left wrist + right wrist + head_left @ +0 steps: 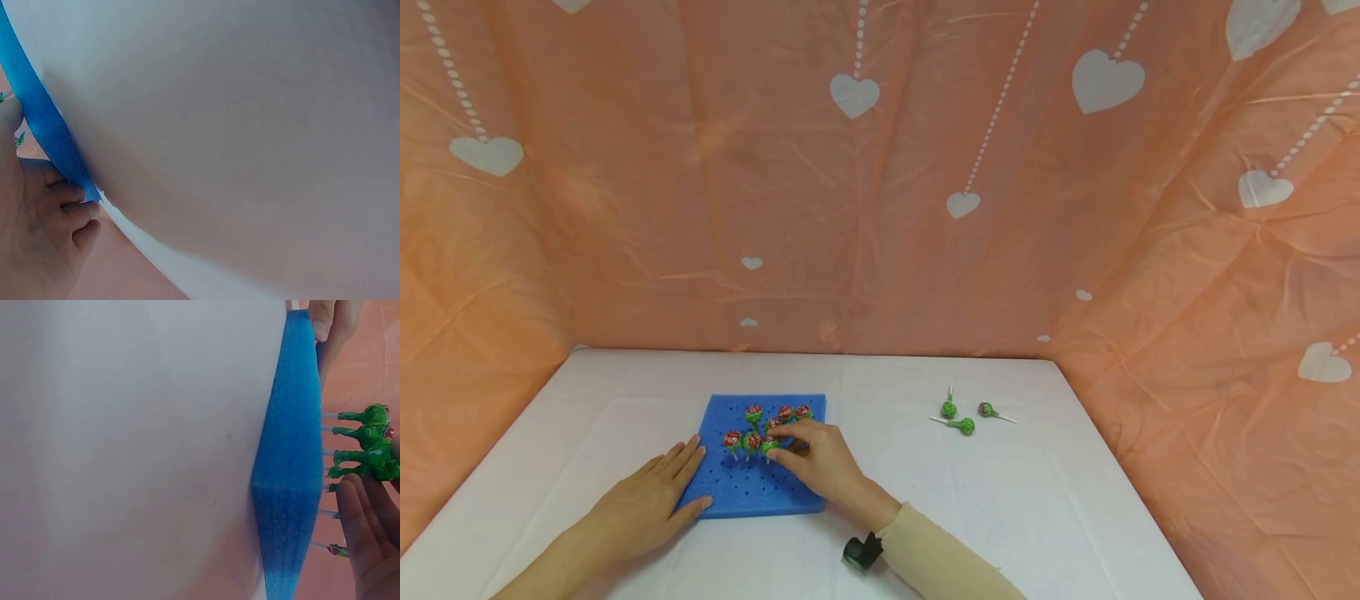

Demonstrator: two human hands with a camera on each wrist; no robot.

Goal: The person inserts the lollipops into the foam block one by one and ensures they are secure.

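Observation:
A blue foam board (752, 492) dotted with small holes lies on the table. Several lollipops in green and red wrappers (732, 440) stand upright in it by their white sticks. My right hand (831, 465) reaches over the board from the right and pinches the head of one lollipop (769, 447) in the front row, between thumb and fingers. In the right wrist view its green wrapper (382, 469) shows by the fingertips, beside the other standing lollipops. Fingers extended, my left hand (643, 504) rests on the board's left edge.
Three loose lollipops lie on the white tabletop (1000, 500) to the right: one (949, 409) points away, one (964, 426) points left, one (987, 409) points right. An orange curtain with white hearts (850, 208) encloses the table's back and sides.

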